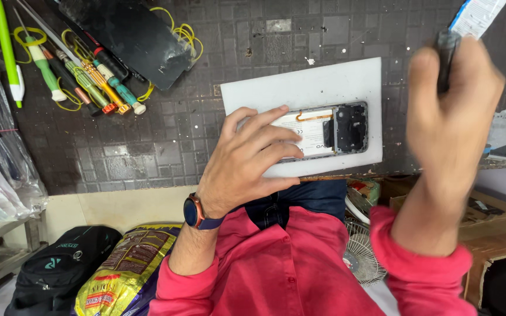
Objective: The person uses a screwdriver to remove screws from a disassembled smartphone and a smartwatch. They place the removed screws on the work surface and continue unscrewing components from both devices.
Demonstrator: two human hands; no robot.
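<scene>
A dark tabletop (165, 146) with a worn grid pattern and pale scuffs fills the far half of the view under even light. Near its edge, a black backpack (60, 266) and a yellow-and-purple printed sack (121, 275) lie on the left, a small fan (361, 254) and brown cardboard boxes (499, 234) on the right.

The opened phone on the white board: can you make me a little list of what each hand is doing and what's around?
Left hand: presses flat on the opened black phone
Phone: back cover off, lying on a white rectangular board
Right hand: raised and blurred, gripping a dark slim tool
Nearby: coloured-handle screwdrivers at the left of the dark gridded work mat
</scene>
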